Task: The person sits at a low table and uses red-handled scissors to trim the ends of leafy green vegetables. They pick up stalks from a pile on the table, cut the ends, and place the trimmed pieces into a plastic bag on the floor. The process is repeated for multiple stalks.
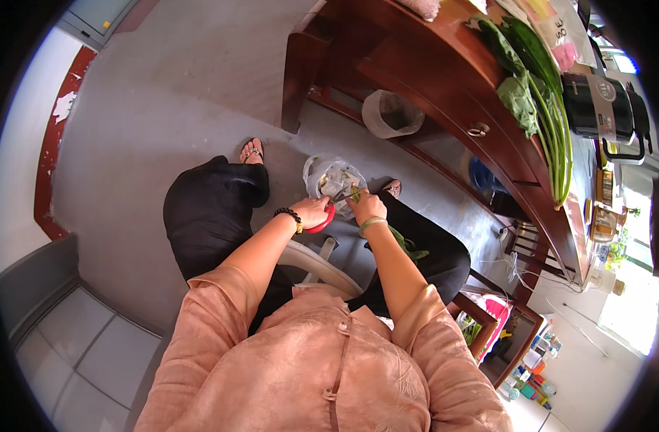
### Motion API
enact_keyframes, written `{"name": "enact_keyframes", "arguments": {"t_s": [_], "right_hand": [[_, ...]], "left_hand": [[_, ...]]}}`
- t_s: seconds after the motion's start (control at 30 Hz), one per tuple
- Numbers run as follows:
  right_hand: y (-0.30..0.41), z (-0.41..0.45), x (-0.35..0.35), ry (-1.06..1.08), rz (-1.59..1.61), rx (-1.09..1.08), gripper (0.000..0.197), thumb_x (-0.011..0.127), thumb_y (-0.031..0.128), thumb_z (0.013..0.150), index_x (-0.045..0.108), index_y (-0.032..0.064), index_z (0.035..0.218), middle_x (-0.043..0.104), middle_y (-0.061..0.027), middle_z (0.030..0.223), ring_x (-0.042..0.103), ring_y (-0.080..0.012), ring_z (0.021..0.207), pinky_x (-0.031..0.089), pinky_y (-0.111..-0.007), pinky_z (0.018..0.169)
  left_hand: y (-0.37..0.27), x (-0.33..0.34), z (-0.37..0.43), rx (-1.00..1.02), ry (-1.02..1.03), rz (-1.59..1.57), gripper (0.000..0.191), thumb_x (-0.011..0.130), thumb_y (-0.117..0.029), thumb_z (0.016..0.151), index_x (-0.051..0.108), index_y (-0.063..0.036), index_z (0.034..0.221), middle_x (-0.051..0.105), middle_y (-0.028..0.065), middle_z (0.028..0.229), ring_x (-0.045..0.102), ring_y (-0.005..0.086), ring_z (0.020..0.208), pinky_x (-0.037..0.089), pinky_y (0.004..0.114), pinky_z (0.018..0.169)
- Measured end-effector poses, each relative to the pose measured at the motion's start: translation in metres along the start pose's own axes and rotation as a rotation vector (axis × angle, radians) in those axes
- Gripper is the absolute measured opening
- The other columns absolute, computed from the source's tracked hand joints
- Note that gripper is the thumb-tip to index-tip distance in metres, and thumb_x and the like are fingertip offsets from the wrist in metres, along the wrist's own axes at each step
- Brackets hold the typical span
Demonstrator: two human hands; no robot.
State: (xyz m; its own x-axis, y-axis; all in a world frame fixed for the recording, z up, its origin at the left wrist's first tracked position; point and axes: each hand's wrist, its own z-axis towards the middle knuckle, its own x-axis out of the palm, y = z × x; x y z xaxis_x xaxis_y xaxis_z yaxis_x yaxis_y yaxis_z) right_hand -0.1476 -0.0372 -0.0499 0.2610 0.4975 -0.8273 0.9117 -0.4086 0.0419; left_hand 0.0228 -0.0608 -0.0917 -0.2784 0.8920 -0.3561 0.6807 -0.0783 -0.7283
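My left hand, with a dark bead bracelet at the wrist, is closed around red-handled scissors. The scissor blades point right, towards the end of a green vegetable stalk that my right hand grips. Leaves hang below that hand, beside the forearm, over my dark trousers; they seem to belong to the same stalk. Just beyond both hands, a clear plastic bag with pale and green scraps stands open on the floor between my feet. Whether the blades touch the stalk cannot be told.
On the reddish wooden desk at the right lie long-stemmed leafy greens, near a black pot and plastic packaging. A lined waste bin is under the desk. White cables hang near the far desk end.
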Motion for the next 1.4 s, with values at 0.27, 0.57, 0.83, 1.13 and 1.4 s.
{"name": "enact_keyframes", "arguments": {"t_s": [0.27,0.57,0.83,1.13,1.4], "right_hand": [[0.0,0.002,0.021,-0.004,-0.043,-0.045,0.04,0.061,0.04,0.073,0.055,0.0055,0.092,0.063,-0.0151,0.083,0.061,-0.0297,0.079,0.05,-0.038,0.068],[0.002,-0.001,0.022,0.023,-0.097,-0.045,0.033,0.061,0.036,0.071,0.06,0.0063,0.086,0.062,-0.0158,0.082,0.061,-0.0301,0.08,0.049,-0.039,0.07],[0.0,0.006,0.042,0.051,-0.121,-0.07,0.028,0.061,0.032,0.072,0.059,0.0073,0.085,0.063,-0.0144,0.083,0.061,-0.0303,0.08,0.049,-0.039,0.069],[-0.016,0.014,0.073,0.082,-0.167,-0.12,0.018,0.053,0.021,0.073,0.06,0.0083,0.084,0.062,-0.0156,0.082,0.061,-0.0311,0.077,0.049,-0.04,0.068],[-0.019,0.033,0.088,0.119,-0.261,-0.193,0.021,0.043,0.015,0.079,0.062,0.0084,0.081,0.063,-0.0134,0.082,0.062,-0.0269,0.077,0.049,-0.036,0.065]], "left_hand": [[0.001,0.012,0.009,0.029,0.0,0.076,0.034,0.038,-0.021,0.079,0.042,-0.0009,0.106,0.056,0.0254,0.094,0.055,0.0372,0.088,0.043,0.043,0.074],[0.001,0.013,0.011,0.038,0.036,0.061,0.031,0.038,-0.017,0.076,0.046,0.0008,0.101,0.057,0.0253,0.091,0.056,0.0362,0.085,0.044,0.042,0.072],[0.014,0.029,0.024,0.043,0.107,0.069,0.025,0.038,-0.015,0.076,0.053,0.0021,0.087,0.059,0.0237,0.083,0.059,0.0348,0.077,0.045,0.042,0.066],[0.01,0.032,0.032,-0.186,0.254,-0.255,0.015,0.045,-0.015,0.07,0.056,-0.0056,0.065,0.055,0.0095,0.054,0.054,0.0216,0.05,0.042,0.036,0.046],[0.028,0.049,0.064,-0.08,0.263,-0.124,0.02,0.05,-0.021,0.074,0.062,-0.0063,0.068,0.061,0.0114,0.063,0.06,0.0241,0.054,0.047,0.037,0.048]]}}
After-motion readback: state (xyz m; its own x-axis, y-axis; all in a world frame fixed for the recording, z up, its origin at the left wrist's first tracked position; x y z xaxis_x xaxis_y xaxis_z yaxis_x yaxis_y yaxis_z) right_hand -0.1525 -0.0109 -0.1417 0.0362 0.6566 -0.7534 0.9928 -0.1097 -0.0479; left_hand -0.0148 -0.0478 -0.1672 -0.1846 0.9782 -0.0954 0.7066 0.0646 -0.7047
